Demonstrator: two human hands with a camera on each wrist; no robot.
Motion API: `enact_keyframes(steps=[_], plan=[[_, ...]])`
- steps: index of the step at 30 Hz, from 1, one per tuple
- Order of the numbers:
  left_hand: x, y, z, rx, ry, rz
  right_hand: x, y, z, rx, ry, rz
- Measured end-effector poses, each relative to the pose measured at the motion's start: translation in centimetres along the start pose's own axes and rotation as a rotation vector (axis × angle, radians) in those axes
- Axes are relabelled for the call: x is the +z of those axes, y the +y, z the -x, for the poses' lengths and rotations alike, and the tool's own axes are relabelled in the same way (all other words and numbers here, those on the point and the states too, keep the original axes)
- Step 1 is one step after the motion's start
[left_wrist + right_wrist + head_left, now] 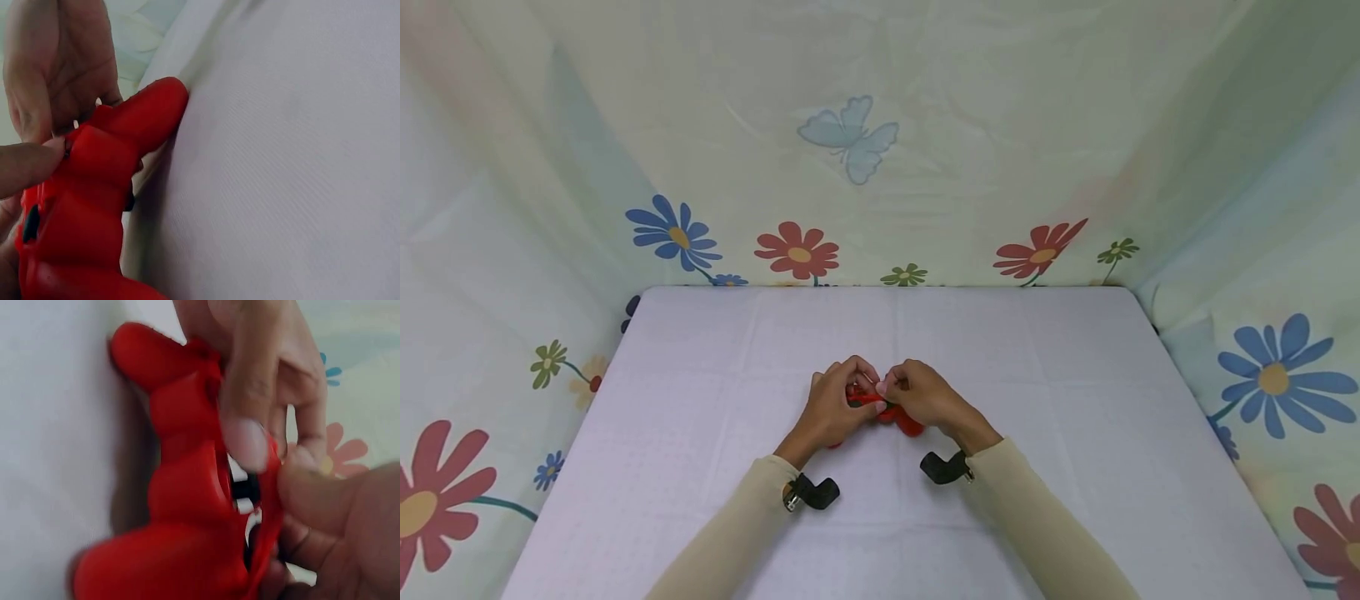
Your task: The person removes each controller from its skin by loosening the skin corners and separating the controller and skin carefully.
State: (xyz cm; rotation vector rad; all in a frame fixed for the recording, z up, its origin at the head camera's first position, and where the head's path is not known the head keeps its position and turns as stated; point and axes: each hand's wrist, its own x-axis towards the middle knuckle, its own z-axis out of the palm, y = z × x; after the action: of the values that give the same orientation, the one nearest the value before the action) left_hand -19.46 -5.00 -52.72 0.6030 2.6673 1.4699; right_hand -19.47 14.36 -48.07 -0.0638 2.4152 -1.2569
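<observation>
A flower-printed curtain (970, 150) walls in the far side and both flanks of the bench (1045, 367), whose pale cloth spreads under the work. Two beige sleeves (730, 533) reach in from the near edge. The left hand (838, 404) curls round one side of a red controller (187, 481), thumb bent over its top opening; the right hand (928, 396) pinches the opening's lip between thumb and fingers. The controller sits mid-bench between them, its grips seemingly touching the cloth. Its rubbery red skin looks light, soft and stretchy, probably more clingy than slippery and hard to break; the thick grips suit a firm hold, the thin lip a fingertip pinch. Black wrist mounts (816, 492) hang nearby, apart from it. The left thumb partly blocks the opening, where black and white parts (247, 489) show.
</observation>
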Motion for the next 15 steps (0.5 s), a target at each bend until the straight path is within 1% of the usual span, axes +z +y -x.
enact_keyframes(steps=[3,8,11,15], plan=[[-0.2,-0.1,0.1,0.01,-0.02,0.018,-0.4,0.2,0.3,-0.034,-0.033,0.028],[-0.5,-0.3,0.3,0.034,-0.046,0.036,-1.0,0.6,0.5,-0.155,-0.083,0.084],[-0.6,-0.4,0.4,0.058,-0.056,0.042,-1.2,1.0,0.6,-0.229,-0.063,0.14],[-0.6,-0.6,0.5,0.065,-0.06,0.062,-1.3,1.6,0.6,-0.284,0.01,0.163]])
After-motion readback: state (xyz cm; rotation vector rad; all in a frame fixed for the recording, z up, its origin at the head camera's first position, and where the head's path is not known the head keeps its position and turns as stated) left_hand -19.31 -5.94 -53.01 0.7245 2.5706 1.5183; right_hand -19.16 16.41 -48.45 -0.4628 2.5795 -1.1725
